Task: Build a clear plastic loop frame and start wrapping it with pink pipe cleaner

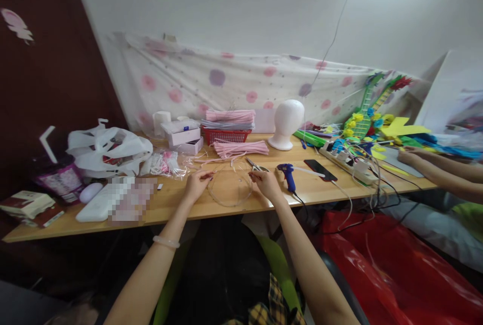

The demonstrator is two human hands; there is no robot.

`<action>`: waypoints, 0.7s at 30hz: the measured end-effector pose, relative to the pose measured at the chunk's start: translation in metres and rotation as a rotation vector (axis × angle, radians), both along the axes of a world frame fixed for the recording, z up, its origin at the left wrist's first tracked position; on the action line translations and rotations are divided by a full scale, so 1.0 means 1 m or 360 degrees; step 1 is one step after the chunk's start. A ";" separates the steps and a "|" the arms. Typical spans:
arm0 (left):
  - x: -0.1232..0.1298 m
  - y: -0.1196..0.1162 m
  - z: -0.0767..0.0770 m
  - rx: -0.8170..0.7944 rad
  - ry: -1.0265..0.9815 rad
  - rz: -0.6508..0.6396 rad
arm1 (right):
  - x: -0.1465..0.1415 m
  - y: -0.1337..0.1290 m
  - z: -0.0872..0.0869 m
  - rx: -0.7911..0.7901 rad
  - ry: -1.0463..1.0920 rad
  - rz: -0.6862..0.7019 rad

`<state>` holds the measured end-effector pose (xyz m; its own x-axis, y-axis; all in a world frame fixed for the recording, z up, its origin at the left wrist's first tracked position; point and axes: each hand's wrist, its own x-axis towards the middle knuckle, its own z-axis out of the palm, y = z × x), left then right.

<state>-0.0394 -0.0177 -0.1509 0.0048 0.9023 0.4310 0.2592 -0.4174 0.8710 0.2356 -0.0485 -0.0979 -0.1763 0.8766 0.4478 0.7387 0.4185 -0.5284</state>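
A thin, clear wire ring (231, 206) spans the gap between my two hands over the table's front part. My left hand (196, 184) pinches its left side, thumb and fingers together. On the opposite side my right hand (265, 184) pinches the ring in the same way. Just behind my right hand lies a pair of pliers (258, 166). A blue glue gun (288, 176) rests to the right of that hand, a clear glue stick poking out of it. Pink fuzzy stems (241, 148) lie bundled behind the ring.
A red basket (226, 136) of stems stands at the back beside white boxes (182, 136) and a white foam head (287, 121). Rightward are a phone (320, 170), a power strip (350, 166) with tangled cords, and another person's hands (411, 156). Plastic bags (109, 149) and a cup (60, 176) sit left.
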 end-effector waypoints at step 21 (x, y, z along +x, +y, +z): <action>-0.009 0.018 0.176 -0.0694 -0.0940 -0.0742 | -0.009 0.060 0.088 -0.0106 -0.0517 -0.0358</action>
